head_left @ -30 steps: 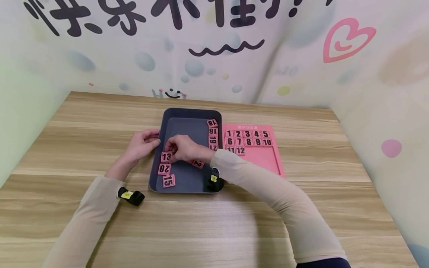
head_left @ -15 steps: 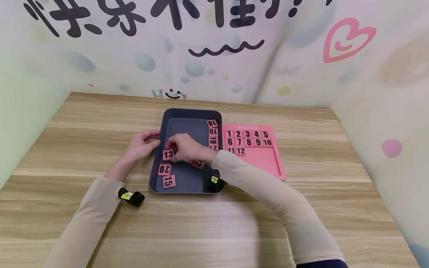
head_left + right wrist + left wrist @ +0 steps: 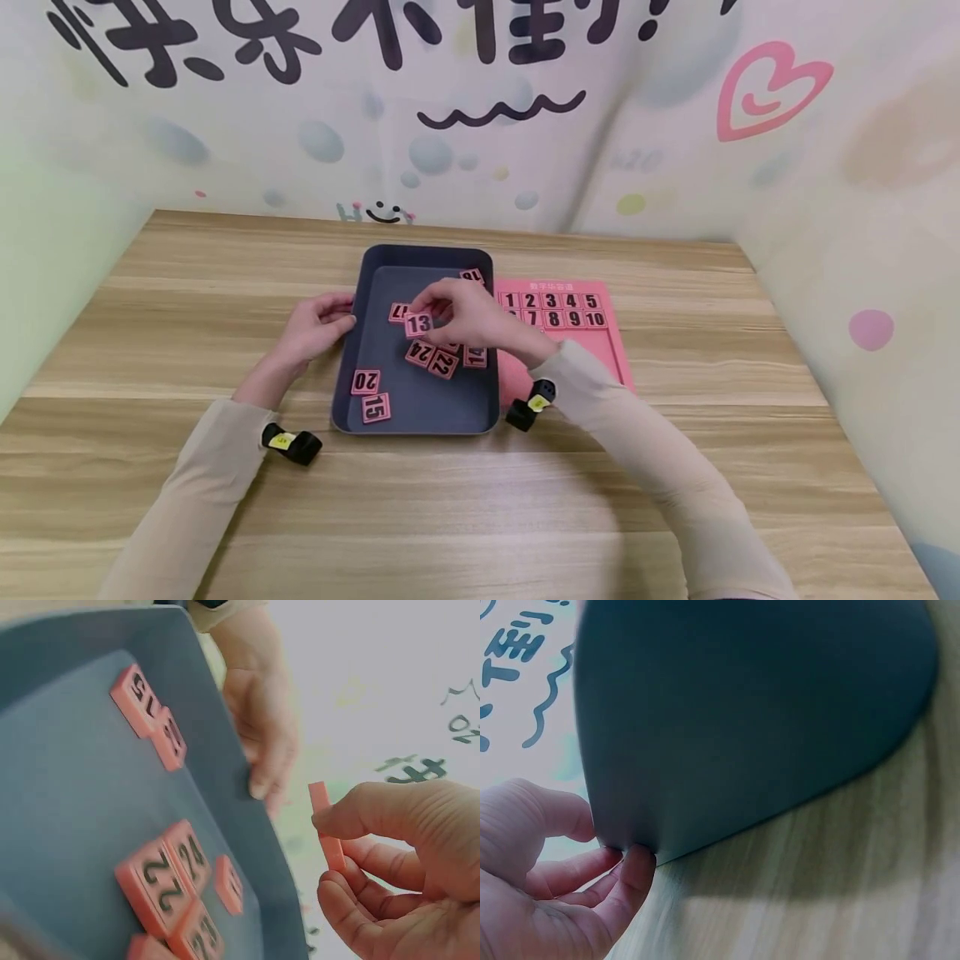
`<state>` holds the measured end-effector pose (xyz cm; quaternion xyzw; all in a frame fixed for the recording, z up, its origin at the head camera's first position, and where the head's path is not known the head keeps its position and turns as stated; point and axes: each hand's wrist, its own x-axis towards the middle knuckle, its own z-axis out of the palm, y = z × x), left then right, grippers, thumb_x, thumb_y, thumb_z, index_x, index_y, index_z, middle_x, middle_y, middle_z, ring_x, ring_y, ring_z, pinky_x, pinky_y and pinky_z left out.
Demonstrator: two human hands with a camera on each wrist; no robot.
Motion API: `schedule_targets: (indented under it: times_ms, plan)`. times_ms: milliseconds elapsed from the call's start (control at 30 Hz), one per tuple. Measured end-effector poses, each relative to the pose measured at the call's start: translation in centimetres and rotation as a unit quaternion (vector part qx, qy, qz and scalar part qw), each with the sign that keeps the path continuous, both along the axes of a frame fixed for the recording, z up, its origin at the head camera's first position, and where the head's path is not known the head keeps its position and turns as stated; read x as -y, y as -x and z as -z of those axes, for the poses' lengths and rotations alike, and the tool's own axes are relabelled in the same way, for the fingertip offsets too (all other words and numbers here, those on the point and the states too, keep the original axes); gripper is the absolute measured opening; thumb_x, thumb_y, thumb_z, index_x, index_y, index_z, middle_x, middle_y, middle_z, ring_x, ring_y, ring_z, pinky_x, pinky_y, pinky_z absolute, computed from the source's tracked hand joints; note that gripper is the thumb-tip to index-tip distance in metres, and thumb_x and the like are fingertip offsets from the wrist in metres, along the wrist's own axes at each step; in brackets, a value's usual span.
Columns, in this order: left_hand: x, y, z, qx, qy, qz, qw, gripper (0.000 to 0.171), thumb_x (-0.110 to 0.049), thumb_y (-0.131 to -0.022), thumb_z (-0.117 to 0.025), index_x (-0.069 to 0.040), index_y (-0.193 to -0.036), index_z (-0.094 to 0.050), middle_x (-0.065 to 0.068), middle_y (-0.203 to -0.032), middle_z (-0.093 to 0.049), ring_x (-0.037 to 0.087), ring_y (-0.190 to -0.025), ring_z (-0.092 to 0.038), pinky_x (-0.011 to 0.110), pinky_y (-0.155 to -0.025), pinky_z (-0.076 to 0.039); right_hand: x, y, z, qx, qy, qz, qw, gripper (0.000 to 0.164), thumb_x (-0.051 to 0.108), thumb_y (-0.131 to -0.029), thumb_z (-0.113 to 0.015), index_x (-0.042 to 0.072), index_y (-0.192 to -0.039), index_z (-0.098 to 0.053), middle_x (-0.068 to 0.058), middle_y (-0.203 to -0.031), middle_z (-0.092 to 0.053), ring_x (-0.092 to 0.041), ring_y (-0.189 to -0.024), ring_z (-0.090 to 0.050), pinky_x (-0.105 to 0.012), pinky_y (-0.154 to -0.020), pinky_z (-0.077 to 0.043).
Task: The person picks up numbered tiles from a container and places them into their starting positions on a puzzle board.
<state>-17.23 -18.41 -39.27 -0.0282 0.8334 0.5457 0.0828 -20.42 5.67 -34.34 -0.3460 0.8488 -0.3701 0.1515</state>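
Observation:
My right hand pinches a pink number tile marked 13 between thumb and fingers, raised over the dark grey tray. In the right wrist view that tile shows edge-on. My left hand holds the tray's left side, thumb at the rim and fingertips against the outer wall. Beneath my right hand lie tiles 17, 24, 22 and 14. Tiles 20 and 15 sit at the tray's near left.
A pink number board adjoins the tray on the right, with tiles in order in its upper rows; my right hand and forearm cover part of it. Another tile lies at the tray's far right corner. The wooden table ends at a printed wall.
My right hand has taken tile 13 from the tray's left side and carried it up and to the right. Tiles 17, 24 and 14 have come into sight. My left hand stays at the tray.

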Motion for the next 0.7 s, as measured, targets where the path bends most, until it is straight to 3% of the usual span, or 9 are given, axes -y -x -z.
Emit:
schedule_targets:
  times_ms: [333, 467, 700]
  plan:
    - [-0.1, 0.0, 0.0, 0.002, -0.002, -0.002, 1.0, 0.044, 0.0, -0.093, -0.047, 0.01, -0.136, -0.04, 0.029, -0.129, -0.048, 0.034, -0.114, -0.05, 0.011, -0.079, -0.045, -7.0, 0.2, 0.0, -0.012, 0.024, 0.079, 0.997, 0.03, -0.002, -0.075, -0.071, 0.0, -0.104, -0.066, -0.01, -0.097, -0.063, -0.022, -0.088, -0.056, -0.034, -0.081, -0.05]
    - [-0.1, -0.1, 0.0, 0.002, 0.0, -0.002, 1.0, 0.044, 0.0, -0.093, -0.047, 0.01, -0.136, -0.039, 0.029, -0.129, -0.048, 0.034, -0.114, -0.05, 0.011, -0.078, -0.045, -9.8, 0.2, 0.8, -0.002, 0.015, 0.119, 0.993, 0.033, -0.005, -0.073, -0.07, -0.001, -0.106, -0.066, -0.011, -0.097, -0.064, -0.023, -0.088, -0.056, -0.037, -0.081, -0.05]
    - [-0.1, 0.0, 0.1, -0.001, -0.002, 0.0, 1.0, 0.044, 0.0, -0.093, -0.047, 0.01, -0.136, -0.039, 0.029, -0.128, -0.048, 0.033, -0.113, -0.05, 0.009, -0.076, -0.045, -13.6, 0.3, 3.2, 0.006, 0.014, 0.149, 0.989, 0.032, -0.011, -0.071, -0.071, -0.009, -0.102, -0.064, -0.019, -0.095, -0.062, -0.029, -0.086, -0.057, -0.038, -0.079, -0.051]
